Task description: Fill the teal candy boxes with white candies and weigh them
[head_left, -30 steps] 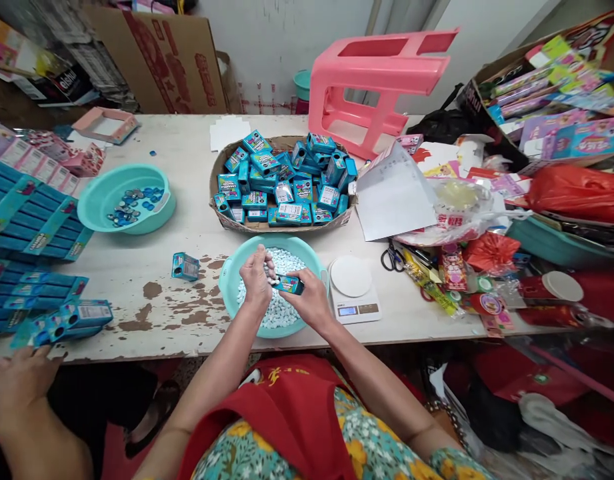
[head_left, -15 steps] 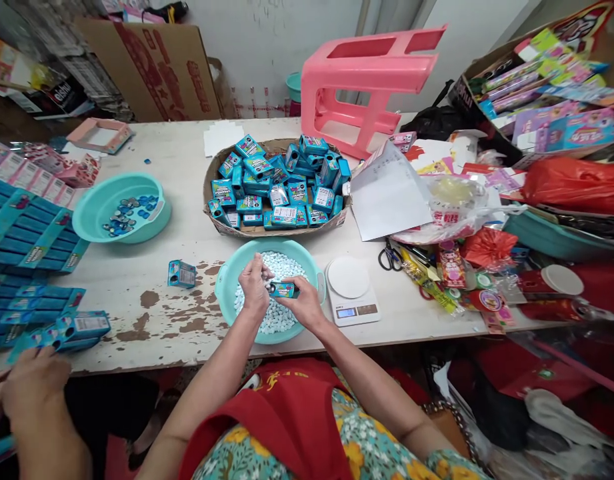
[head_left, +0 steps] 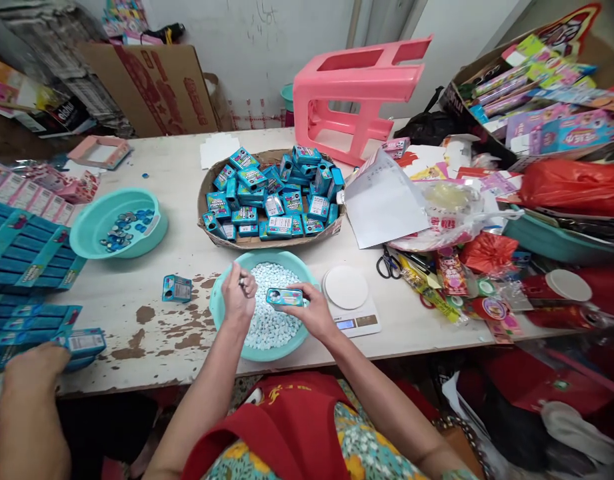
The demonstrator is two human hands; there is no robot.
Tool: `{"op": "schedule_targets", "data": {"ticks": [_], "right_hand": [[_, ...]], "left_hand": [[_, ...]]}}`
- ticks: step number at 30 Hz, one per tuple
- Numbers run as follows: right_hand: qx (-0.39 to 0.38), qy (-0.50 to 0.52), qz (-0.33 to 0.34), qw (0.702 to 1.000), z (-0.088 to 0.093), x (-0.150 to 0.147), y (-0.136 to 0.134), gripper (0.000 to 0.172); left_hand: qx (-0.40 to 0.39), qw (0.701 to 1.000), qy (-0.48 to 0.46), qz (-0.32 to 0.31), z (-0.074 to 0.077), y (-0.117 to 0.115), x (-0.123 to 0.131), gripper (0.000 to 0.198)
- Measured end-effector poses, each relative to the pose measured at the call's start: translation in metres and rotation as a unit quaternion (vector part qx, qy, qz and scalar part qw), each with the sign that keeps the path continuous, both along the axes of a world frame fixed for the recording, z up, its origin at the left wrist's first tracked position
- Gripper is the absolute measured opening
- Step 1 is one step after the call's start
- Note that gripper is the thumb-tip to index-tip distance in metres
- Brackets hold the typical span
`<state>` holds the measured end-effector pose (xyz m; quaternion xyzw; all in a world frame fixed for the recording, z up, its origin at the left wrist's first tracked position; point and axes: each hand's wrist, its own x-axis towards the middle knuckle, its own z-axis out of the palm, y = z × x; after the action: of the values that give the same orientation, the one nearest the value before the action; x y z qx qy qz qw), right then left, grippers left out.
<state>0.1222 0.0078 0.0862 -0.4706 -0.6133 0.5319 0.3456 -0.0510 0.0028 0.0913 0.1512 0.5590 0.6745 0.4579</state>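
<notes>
My right hand point(head_left: 314, 310) grips a small blue candy box point(head_left: 285, 297) lying level over a teal basin point(head_left: 221, 313) full of small white candies point(head_left: 269, 320). My left hand point(head_left: 237, 299) hovers just left of the box with fingers pinched together on something small I cannot make out. Behind the basin a cardboard tray point(head_left: 207, 230) holds several filled blue boxes point(head_left: 267, 193). A single blue box point(head_left: 177, 289) lies on the table to the left.
A small white scale point(head_left: 349, 300) sits right of the basin. A second teal basin point(head_left: 117, 223) holds blue bits. Flat blue cartons point(head_left: 24, 247) pile at left, where another person's hand point(head_left: 34, 377) rests. Pink stool point(head_left: 354, 93), scissors point(head_left: 388, 261) and cluttered packets lie to the right.
My left hand has drawn back to the left, away from the box's end. My right hand has turned the box level. The view has shifted slightly.
</notes>
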Motion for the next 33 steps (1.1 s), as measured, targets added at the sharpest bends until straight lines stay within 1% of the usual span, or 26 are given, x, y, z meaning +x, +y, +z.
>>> {"op": "schedule_targets", "data": {"ticks": [1,2,3,4,5,6,7,8,10,12,14,16,17,19,20,22,24,25,28,30,31,32,33], "right_hand": [[-0.011,0.017,-0.005,1.000,0.005,0.007,0.001,0.039],[-0.018,0.030,-0.011,0.999,0.009,0.014,0.003,0.040],[-0.019,0.038,-0.016,0.999,0.012,0.022,0.005,0.041],[-0.016,0.045,-0.023,0.999,0.014,0.031,0.007,0.040],[-0.014,0.052,-0.032,0.998,0.014,0.041,0.010,0.040],[-0.012,0.058,-0.045,0.997,0.013,0.051,0.013,0.040],[-0.012,0.064,-0.067,0.996,0.010,0.061,0.016,0.041],[-0.013,0.067,-0.097,0.993,0.004,0.072,0.020,0.042],[-0.008,0.051,-0.173,0.984,-0.012,0.091,0.028,0.044],[0.010,0.017,-0.240,0.971,-0.034,0.108,0.037,0.045],[0.023,-0.018,-0.278,0.960,-0.057,0.120,0.046,0.044],[0.027,-0.043,-0.294,0.954,-0.076,0.128,0.052,0.043],[0.027,-0.051,-0.297,0.953,-0.083,0.131,0.054,0.042],[0.029,-0.054,-0.296,0.953,-0.091,0.133,0.054,0.042],[0.032,-0.056,-0.293,0.954,-0.093,0.134,0.052,0.045],[0.047,-0.074,-0.296,0.951,-0.092,0.133,0.046,0.055],[0.062,-0.103,-0.312,0.942,-0.088,0.132,0.038,0.065],[0.068,-0.116,-0.324,0.936,-0.086,0.132,0.034,0.067],[0.078,-0.133,-0.353,0.923,-0.075,0.135,0.022,0.060],[0.093,-0.137,-0.367,0.915,-0.064,0.137,0.016,0.054],[0.103,-0.138,-0.371,0.912,-0.058,0.138,0.015,0.050],[0.114,-0.139,-0.371,0.911,-0.051,0.138,0.015,0.047],[0.123,-0.135,-0.368,0.912,-0.045,0.137,0.015,0.044]], "left_hand": [[-0.032,0.997,0.075,-0.018,-0.007,-0.003,-0.009,0.038],[-0.070,0.982,0.168,-0.053,-0.015,-0.006,-0.018,0.036],[-0.105,0.952,0.268,-0.101,-0.023,-0.007,-0.026,0.033],[-0.129,0.910,0.362,-0.154,-0.030,-0.006,-0.033,0.030],[-0.136,0.865,0.440,-0.200,-0.036,-0.002,-0.039,0.028],[-0.129,0.827,0.498,-0.228,-0.041,0.007,-0.042,0.028],[-0.115,0.801,0.539,-0.233,-0.043,0.020,-0.044,0.029],[-0.102,0.785,0.569,-0.224,-0.044,0.039,-0.043,0.031],[-0.106,0.761,0.609,-0.197,-0.045,0.086,-0.037,0.038],[-0.159,0.733,0.630,-0.201,-0.045,0.137,-0.030,0.055],[-0.242,0.699,0.629,-0.239,-0.047,0.182,-0.025,0.080],[-0.298,0.668,0.624,-0.276,-0.050,0.212,-0.028,0.099],[-0.306,0.654,0.625,-0.296,-0.053,0.222,-0.032,0.105],[-0.300,0.632,0.627,-0.343,-0.058,0.230,-0.041,0.113],[-0.297,0.627,0.621,-0.365,-0.062,0.231,-0.044,0.116],[-0.300,0.631,0.603,-0.384,-0.068,0.228,-0.046,0.118],[-0.307,0.649,0.592,-0.366,-0.075,0.227,-0.040,0.116],[-0.309,0.658,0.591,-0.350,-0.078,0.227,-0.035,0.114],[-0.313,0.683,0.583,-0.309,-0.084,0.233,-0.017,0.109],[-0.326,0.710,0.556,-0.284,-0.085,0.236,-0.009,0.107],[-0.333,0.731,0.532,-0.269,-0.083,0.237,-0.007,0.107],[-0.336,0.759,0.498,-0.253,-0.080,0.238,-0.007,0.105],[-0.329,0.794,0.453,-0.237,-0.075,0.236,-0.008,0.100]]}}
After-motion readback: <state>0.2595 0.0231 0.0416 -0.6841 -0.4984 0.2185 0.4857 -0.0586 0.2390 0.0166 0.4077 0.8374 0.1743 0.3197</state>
